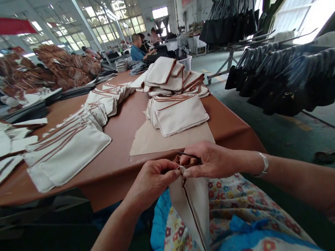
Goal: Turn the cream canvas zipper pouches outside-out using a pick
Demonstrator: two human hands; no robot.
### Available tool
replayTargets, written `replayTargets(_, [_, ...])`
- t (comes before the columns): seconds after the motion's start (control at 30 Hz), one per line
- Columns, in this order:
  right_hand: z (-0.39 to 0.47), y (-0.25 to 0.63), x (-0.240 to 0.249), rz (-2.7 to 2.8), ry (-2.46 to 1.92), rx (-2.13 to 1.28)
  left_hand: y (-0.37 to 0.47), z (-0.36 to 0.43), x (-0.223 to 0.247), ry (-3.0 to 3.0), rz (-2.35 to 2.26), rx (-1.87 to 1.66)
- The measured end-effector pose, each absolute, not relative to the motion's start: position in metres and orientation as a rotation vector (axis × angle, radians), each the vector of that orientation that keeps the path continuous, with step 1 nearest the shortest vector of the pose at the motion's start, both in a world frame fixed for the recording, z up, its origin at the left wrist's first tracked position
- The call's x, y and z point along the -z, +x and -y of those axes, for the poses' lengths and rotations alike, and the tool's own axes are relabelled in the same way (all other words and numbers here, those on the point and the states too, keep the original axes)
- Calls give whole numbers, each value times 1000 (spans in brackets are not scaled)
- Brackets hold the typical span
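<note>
A cream fabric pouch (180, 202) with brown edging hangs upright over my lap, its narrow side and brown seam facing me. My left hand (154, 180) is closed, thumb and fingers pinching the pouch's top edge. Right beside it, my right hand (210, 161) pinches the same edge with its thumb. A thin dark tool (188, 155) pokes out from under the right hand's fingers, pointing left; its kind is not clear. The two thumbs nearly meet at the top of the seam.
A brown-covered table (125, 141) stands ahead, bearing a cardboard sheet (144, 142), a stack of cream pouches (181, 114) and a fanned row of pouches (69, 154). Racks of black bags (285, 84) stand right. A person in blue (137, 51) sits farther back.
</note>
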State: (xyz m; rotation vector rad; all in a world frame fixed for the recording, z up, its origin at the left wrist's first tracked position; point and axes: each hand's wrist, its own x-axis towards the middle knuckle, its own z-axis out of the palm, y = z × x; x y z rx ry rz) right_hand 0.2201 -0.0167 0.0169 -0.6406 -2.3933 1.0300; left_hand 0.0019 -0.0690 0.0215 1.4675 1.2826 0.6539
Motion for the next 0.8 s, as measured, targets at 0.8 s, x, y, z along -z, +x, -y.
replayTargets(0.8, [15,211,-14,2378,-921,-906,21,71,-17,2158,-1476,-615])
